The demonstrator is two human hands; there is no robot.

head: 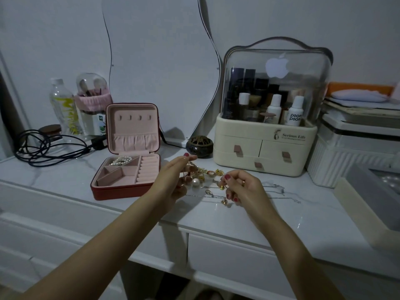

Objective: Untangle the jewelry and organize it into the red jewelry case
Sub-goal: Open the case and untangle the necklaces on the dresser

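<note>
Both hands are over the white marble-look worktop (pixel 270 215), working on a tangled pile of jewelry (pixel 207 176) that sits just right of the red jewelry case (pixel 121 192). The left hand (pixel 175 176) is turned palm-right with the fingers mostly straight, and the thumb and fingertips seem to be pinching the gold, flowery end of the tangle. It's a bit blurry there, so I can't say exactly which strand it has. A big pearl bead (pixel 195 182) sits right next to that hand. The right hand (pixel 242 187) has its fingers curled in and is pinching a small gold piece (pixel 222 187) between thumb and forefinger. Thin silver chains (pixel 279 188) trail off across the worktop to the right of that hand.

The case is open, with the lid standing upright and showing a pink lining with little hooks and a gathered pocket. In the base, a pearl piece (pixel 120 160) already lies in the back-left compartment; the other compartments and the ring rolls look bare.

Behind the tangle there's a small dark round pot with a cutout lid (pixel 199 146). To the right is a cream cosmetics organizer (pixel 264 152) with a clear dome full of bottles. At back left are a plastic water bottle (pixel 62 105), a brush holder with a pink band (pixel 93 100) and a coiled black cable (pixel 49 148). A wavy-edged mirror (pixel 162 61) leans on the wall.
</note>
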